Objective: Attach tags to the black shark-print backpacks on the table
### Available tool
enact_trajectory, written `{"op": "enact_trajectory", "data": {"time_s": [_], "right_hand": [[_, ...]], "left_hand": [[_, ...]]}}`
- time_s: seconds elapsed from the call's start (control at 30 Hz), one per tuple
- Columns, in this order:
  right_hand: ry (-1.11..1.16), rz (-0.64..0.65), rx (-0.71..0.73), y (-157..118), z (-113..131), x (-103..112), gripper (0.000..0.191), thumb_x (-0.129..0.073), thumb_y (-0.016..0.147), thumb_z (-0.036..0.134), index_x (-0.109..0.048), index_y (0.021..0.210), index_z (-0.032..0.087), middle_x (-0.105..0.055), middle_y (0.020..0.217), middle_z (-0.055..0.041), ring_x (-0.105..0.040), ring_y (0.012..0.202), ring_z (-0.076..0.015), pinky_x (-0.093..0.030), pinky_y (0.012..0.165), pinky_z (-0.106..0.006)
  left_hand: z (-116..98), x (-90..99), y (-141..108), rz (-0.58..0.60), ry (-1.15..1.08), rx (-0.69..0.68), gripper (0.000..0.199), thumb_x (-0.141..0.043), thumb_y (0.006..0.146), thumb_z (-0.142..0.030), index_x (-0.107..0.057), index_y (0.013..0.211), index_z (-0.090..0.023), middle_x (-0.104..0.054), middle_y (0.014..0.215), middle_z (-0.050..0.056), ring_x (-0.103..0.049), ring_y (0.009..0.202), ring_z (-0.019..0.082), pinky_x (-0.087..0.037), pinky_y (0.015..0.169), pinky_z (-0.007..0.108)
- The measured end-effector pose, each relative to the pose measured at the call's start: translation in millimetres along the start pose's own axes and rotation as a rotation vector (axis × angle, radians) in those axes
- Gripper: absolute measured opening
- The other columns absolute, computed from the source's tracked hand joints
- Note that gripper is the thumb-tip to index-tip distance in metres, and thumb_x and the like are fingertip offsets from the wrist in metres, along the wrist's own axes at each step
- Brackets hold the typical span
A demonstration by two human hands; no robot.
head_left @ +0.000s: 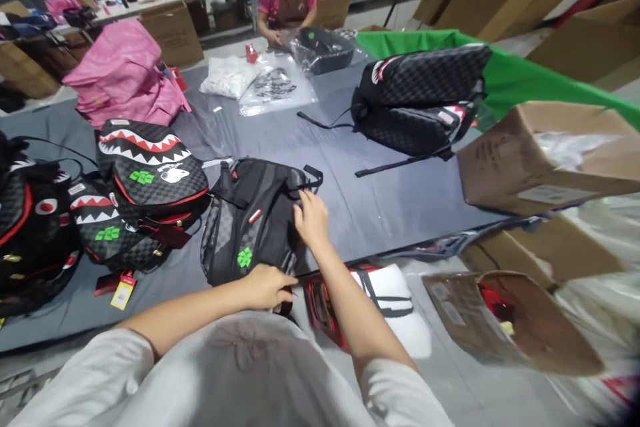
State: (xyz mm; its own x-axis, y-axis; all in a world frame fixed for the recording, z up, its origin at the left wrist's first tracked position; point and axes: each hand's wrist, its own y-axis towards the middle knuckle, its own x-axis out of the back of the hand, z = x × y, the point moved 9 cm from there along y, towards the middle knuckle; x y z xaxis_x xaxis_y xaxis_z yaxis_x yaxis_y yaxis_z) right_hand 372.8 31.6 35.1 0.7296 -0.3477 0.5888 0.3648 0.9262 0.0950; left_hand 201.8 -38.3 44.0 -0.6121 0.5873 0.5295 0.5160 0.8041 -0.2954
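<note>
In front of me a black-and-grey checkered backpack lies on the cloth-covered table, its shoulder straps and a green print facing up. My right hand is closed on its right side, just below a loose black strap. At the near edge of the bag, my left hand has its fingers curled around something small and dark, mostly hidden by the hand. To the left sits a checkered backpack with shark teeth, and a smaller matching bag leans against it with hanging tags.
More black bags stand far left, behind them a pink bag. Two checkered backpacks lie at the right, near an open carton. Across the table a co-worker handles a plastic-wrapped bag. Another open carton stands below right.
</note>
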Motion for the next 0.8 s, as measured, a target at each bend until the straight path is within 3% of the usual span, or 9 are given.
{"op": "enact_trajectory", "data": {"time_s": [0.1,0.17,0.23,0.3,0.4,0.5,0.57,0.67,0.8], "right_hand": [[-0.145,0.175,0.299,37.8,65.6,-27.9,0.046,-0.048,0.099,0.039,-0.051,0.142,0.025,-0.053,0.145,-0.0071,-0.036,0.140,-0.0253,-0.011,0.121,-0.049],[-0.331,0.376,0.349,48.0,78.5,-57.6,0.039,-0.047,0.100,0.042,-0.062,0.130,0.023,-0.064,0.132,-0.0086,-0.047,0.133,-0.0259,-0.016,0.119,-0.050],[-0.485,0.521,0.229,44.3,56.0,-71.1,0.031,-0.051,0.098,0.037,-0.072,0.110,0.017,-0.072,0.114,-0.0133,-0.061,0.117,-0.0273,-0.034,0.110,-0.046],[-0.585,0.552,0.061,30.0,15.3,-61.9,0.024,-0.055,0.094,0.025,-0.074,0.096,0.010,-0.073,0.097,-0.0196,-0.069,0.100,-0.0299,-0.048,0.092,-0.042],[-0.662,0.494,-0.077,5.8,-38.6,-34.0,0.023,-0.051,0.093,0.015,-0.070,0.103,0.008,-0.072,0.093,-0.0218,-0.071,0.092,-0.0298,-0.051,0.081,-0.037],[-0.629,0.419,-0.082,-2.9,-58.4,-28.2,0.027,-0.047,0.098,0.020,-0.061,0.120,0.015,-0.071,0.111,-0.0161,-0.069,0.099,-0.0246,-0.049,0.081,-0.030],[-0.579,0.378,-0.079,-0.4,-60.2,-37.3,0.028,-0.048,0.098,0.024,-0.056,0.124,0.018,-0.069,0.116,-0.0123,-0.068,0.102,-0.0222,-0.048,0.081,-0.027],[-0.514,0.332,-0.100,4.2,-62.1,-51.3,0.031,-0.053,0.097,0.029,-0.053,0.126,0.018,-0.071,0.109,-0.0091,-0.068,0.098,-0.0217,-0.047,0.078,-0.028],[-0.469,0.296,-0.091,0.9,-64.2,-54.9,0.037,-0.059,0.095,0.031,-0.054,0.129,0.019,-0.072,0.101,-0.0084,-0.066,0.096,-0.0227,-0.044,0.081,-0.031]], "left_hand": [[-37.0,16.4,20.9,-0.043,0.076,-0.143,0.017,-0.073,0.076,-0.041,-0.073,0.075,-0.025,-0.071,0.082,0.010,-0.069,0.091,0.031,-0.049,0.097,0.044],[-45.3,51.3,43.3,-0.226,0.096,-0.192,0.024,-0.057,0.089,-0.040,-0.070,0.081,-0.022,-0.069,0.088,0.011,-0.066,0.095,0.028,-0.046,0.100,0.042],[-39.8,84.8,64.1,-0.408,0.170,-0.244,0.027,-0.047,0.095,-0.035,-0.069,0.089,-0.021,-0.067,0.093,0.010,-0.064,0.097,0.026,-0.047,0.098,0.040],[-23.7,93.4,83.9,-0.427,0.411,-0.291,0.026,-0.045,0.096,-0.031,-0.067,0.104,-0.020,-0.067,0.108,0.010,-0.060,0.107,0.026,-0.046,0.100,0.039],[17.2,67.8,106.6,-0.220,0.756,-0.293,0.031,-0.055,0.092,-0.028,-0.063,0.120,-0.016,-0.060,0.131,0.015,-0.053,0.123,0.031,-0.046,0.101,0.046],[33.6,49.4,121.4,-0.142,0.798,-0.296,0.035,-0.056,0.092,-0.025,-0.062,0.124,-0.014,-0.059,0.132,0.019,-0.052,0.123,0.033,-0.046,0.098,0.049],[19.3,34.9,138.5,-0.057,0.832,-0.405,0.039,-0.052,0.093,-0.021,-0.057,0.132,-0.018,-0.056,0.138,0.016,-0.047,0.131,0.029,-0.042,0.103,0.046],[-14.7,0.9,170.7,0.198,1.032,-0.717,0.049,-0.060,0.086,-0.016,-0.054,0.135,-0.018,-0.051,0.145,0.014,-0.035,0.142,0.029,-0.035,0.109,0.045],[-30.3,-25.7,211.0,0.420,1.333,-0.926,0.050,-0.082,0.067,-0.026,-0.066,0.112,-0.012,-0.066,0.117,0.016,-0.055,0.116,0.032,-0.031,0.109,0.049]]}}
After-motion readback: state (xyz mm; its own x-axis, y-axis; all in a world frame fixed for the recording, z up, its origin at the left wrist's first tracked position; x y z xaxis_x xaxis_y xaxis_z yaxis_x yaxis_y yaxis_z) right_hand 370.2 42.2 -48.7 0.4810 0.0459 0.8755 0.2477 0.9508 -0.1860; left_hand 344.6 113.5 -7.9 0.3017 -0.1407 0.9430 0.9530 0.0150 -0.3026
